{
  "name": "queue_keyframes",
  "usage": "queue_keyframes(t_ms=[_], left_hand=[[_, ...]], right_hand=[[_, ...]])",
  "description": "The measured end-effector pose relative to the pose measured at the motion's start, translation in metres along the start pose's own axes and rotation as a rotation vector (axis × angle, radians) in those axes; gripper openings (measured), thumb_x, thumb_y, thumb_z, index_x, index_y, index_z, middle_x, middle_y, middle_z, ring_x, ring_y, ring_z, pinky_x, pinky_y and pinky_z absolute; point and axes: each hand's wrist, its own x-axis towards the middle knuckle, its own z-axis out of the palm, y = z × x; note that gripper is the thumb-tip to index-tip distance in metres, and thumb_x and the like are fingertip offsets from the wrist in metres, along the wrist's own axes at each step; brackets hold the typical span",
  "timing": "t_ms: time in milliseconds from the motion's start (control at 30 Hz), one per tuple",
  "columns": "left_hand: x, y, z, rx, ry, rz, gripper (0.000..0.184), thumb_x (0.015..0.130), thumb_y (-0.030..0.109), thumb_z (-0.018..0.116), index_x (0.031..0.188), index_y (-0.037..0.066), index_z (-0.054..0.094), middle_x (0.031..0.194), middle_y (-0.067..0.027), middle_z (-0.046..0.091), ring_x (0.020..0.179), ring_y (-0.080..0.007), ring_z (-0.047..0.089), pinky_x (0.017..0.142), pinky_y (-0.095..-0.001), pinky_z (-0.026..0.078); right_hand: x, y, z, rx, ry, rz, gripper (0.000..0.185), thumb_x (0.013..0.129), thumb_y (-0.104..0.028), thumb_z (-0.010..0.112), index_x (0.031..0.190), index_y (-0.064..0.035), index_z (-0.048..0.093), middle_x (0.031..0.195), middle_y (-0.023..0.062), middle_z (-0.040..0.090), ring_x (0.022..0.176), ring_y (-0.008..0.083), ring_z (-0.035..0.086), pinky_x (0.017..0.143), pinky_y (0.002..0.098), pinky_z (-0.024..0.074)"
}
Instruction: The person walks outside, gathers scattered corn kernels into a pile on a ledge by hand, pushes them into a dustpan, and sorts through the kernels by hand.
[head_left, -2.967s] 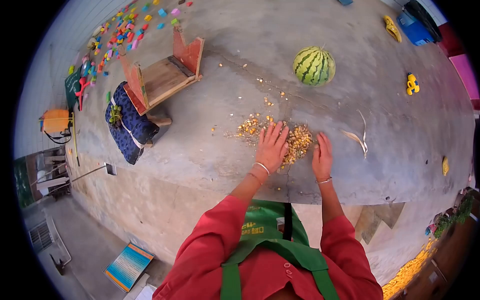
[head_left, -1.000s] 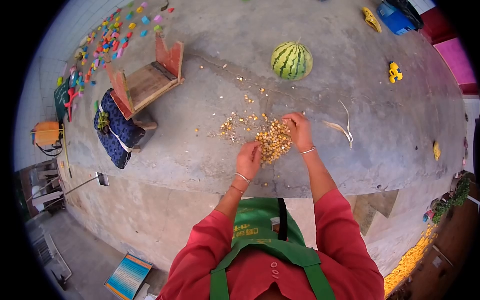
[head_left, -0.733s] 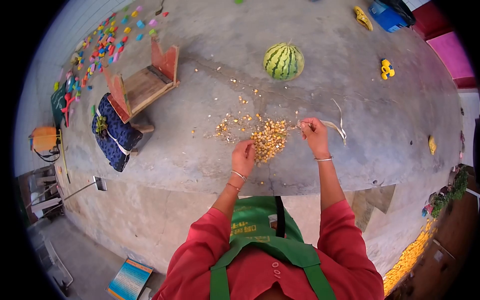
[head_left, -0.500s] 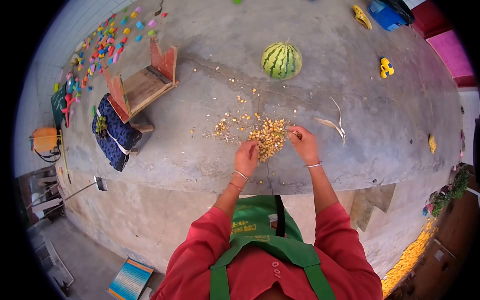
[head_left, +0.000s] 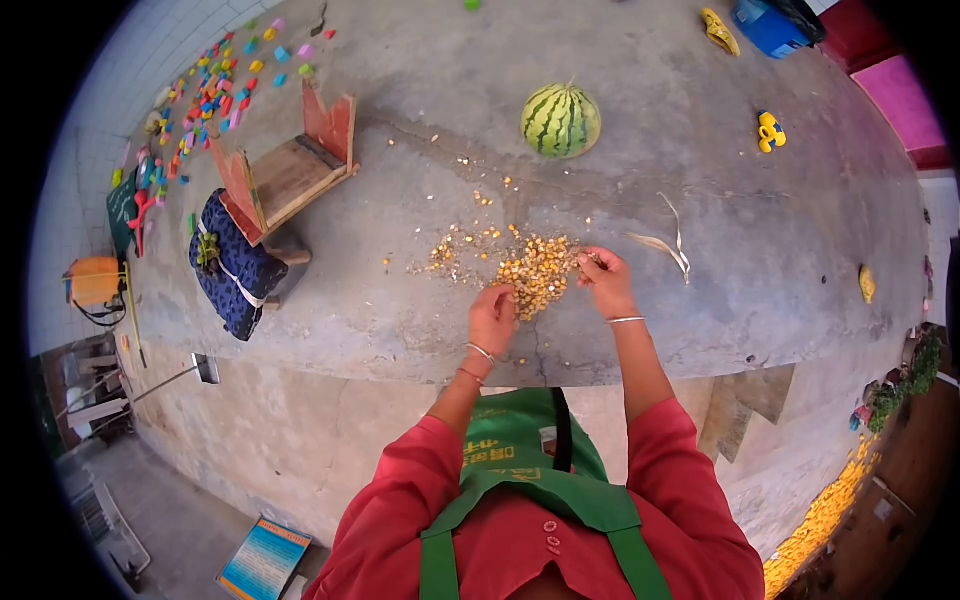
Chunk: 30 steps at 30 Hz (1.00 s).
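A heap of yellow corn kernels (head_left: 537, 272) lies on the grey concrete surface (head_left: 400, 330), with loose kernels and debris (head_left: 462, 250) scattered to its left. At the heap's lower left edge is my left hand (head_left: 493, 316), fingers bent together; what they hold, if anything, is too small to tell. My right hand (head_left: 607, 282) is at the heap's right edge, thumb and fingers pinched on something small that I cannot make out. To the right of it lies a dry husk strip (head_left: 665, 247).
Beyond the heap sits a watermelon (head_left: 561, 121). At the left are a wooden stool (head_left: 292, 172) and a blue patterned cushion (head_left: 232, 262). Colourful blocks (head_left: 215, 95) lie at the upper left, a yellow toy (head_left: 770, 132) at the right. The concrete edge (head_left: 560, 386) runs near my body.
My hands, spread flat by the kernels three seconds ago, are now closed. The right one moved out right with a small bit, then back to the heap. The whole view has shifted.
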Motion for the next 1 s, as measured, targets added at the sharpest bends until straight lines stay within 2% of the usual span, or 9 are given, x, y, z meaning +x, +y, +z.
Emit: queue_keyframes(t_ms=[200, 433, 567, 633, 733, 800, 833, 900, 1000], left_hand=[[0.001, 0.004, 0.003, -0.083, 0.007, -0.003, 0.014, 0.087, 0.008, 0.057, 0.099, 0.003, 0.062, 0.086, -0.0038, 0.062, 0.073, -0.0086, 0.057, 0.066, -0.0226, 0.047], [0.003, 0.012, 0.014, -0.150, 0.018, 0.024, 0.013, 0.085, 0.009, 0.058, 0.096, 0.003, 0.063, 0.084, -0.0078, 0.060, 0.067, -0.0133, 0.058, 0.061, -0.0255, 0.047], [0.002, 0.002, 0.008, -0.150, 0.002, -0.024, 0.014, 0.086, 0.009, 0.057, 0.098, 0.003, 0.062, 0.084, -0.0055, 0.061, 0.070, -0.0100, 0.057, 0.063, -0.0231, 0.047], [0.003, 0.000, -0.002, -0.133, -0.017, -0.053, 0.014, 0.087, 0.008, 0.057, 0.099, 0.003, 0.062, 0.086, -0.0031, 0.062, 0.073, -0.0068, 0.056, 0.065, -0.0210, 0.047], [0.004, 0.001, -0.019, -0.066, 0.067, -0.037, 0.015, 0.086, 0.008, 0.057, 0.100, 0.003, 0.062, 0.088, -0.0050, 0.063, 0.071, -0.0098, 0.058, 0.065, -0.0229, 0.048], [0.012, -0.009, -0.037, 0.038, 0.195, 0.059, 0.018, 0.085, 0.007, 0.057, 0.102, 0.003, 0.060, 0.093, -0.0088, 0.060, 0.074, -0.0149, 0.059, 0.064, -0.0257, 0.049], [0.018, -0.015, -0.046, 0.039, 0.196, 0.057, 0.018, 0.085, 0.007, 0.057, 0.102, 0.003, 0.060, 0.093, -0.0088, 0.060, 0.074, -0.0149, 0.059, 0.064, -0.0257, 0.049], [0.034, -0.027, -0.063, 0.159, 0.354, 0.152, 0.022, 0.082, 0.006, 0.059, 0.105, 0.004, 0.059, 0.100, -0.0114, 0.057, 0.083, -0.0214, 0.058, 0.067, -0.0285, 0.049], [0.055, -0.029, -0.080, 0.403, 0.423, 0.176, 0.027, 0.079, 0.006, 0.061, 0.107, 0.006, 0.058, 0.102, -0.0122, 0.055, 0.092, -0.0255, 0.056, 0.075, -0.0311, 0.049]], right_hand=[[-0.023, -0.024, -0.008, 0.328, -0.110, 0.078, 0.013, 0.088, -0.012, 0.059, 0.098, -0.0041, 0.057, 0.073, -0.0003, 0.055, 0.064, 0.0089, 0.053, 0.061, 0.0255, 0.0476], [-0.042, -0.031, -0.014, 0.377, -0.172, 0.030, 0.011, 0.089, -0.013, 0.057, 0.098, -0.0059, 0.057, 0.077, -0.0003, 0.056, 0.064, 0.0087, 0.051, 0.061, 0.0256, 0.0474], [-0.046, -0.021, -0.055, 0.223, 0.004, -0.030, 0.011, 0.090, -0.013, 0.057, 0.098, -0.0062, 0.057, 0.081, -0.0004, 0.057, 0.064, 0.0084, 0.050, 0.060, 0.0256, 0.0477], [-0.052, -0.019, -0.081, 0.112, 0.173, -0.042, 0.011, 0.090, -0.014, 0.057, 0.097, -0.0066, 0.057, 0.081, -0.0012, 0.057, 0.064, 0.0069, 0.050, 0.061, 0.0247, 0.0479], [-0.050, 0.003, -0.146, -0.109, 0.317, -0.029, 0.016, 0.087, -0.013, 0.060, 0.100, -0.0049, 0.058, 0.090, 0.0056, 0.061, 0.073, 0.0150, 0.057, 0.067, 0.0306, 0.0495], [-0.053, 0.004, -0.165, -1.052, 0.480, -0.368, 0.029, 0.081, -0.010, 0.063, 0.107, -0.0016, 0.056, 0.103, 0.0160, 0.061, 0.089, 0.0271, 0.059, 0.075, 0.0369, 0.0485], [-0.054, 0.002, -0.166, -1.052, 0.478, -0.368, 0.029, 0.081, -0.010, 0.063, 0.107, -0.0016, 0.056, 0.103, 0.0160, 0.061, 0.089, 0.0271, 0.059, 0.075, 0.0369, 0.0485], [-0.063, -0.022, -0.145, -1.608, 0.635, -0.499, 0.040, 0.075, -0.005, 0.063, 0.113, -0.0002, 0.054, 0.116, 0.0213, 0.055, 0.104, 0.0337, 0.054, 0.081, 0.0399, 0.0460], [-0.036, -0.025, -0.112, -1.210, 0.460, -0.531, 0.040, 0.075, -0.004, 0.061, 0.115, -0.0023, 0.054, 0.118, 0.0191, 0.054, 0.105, 0.0328, 0.053, 0.082, 0.0386, 0.0456]])
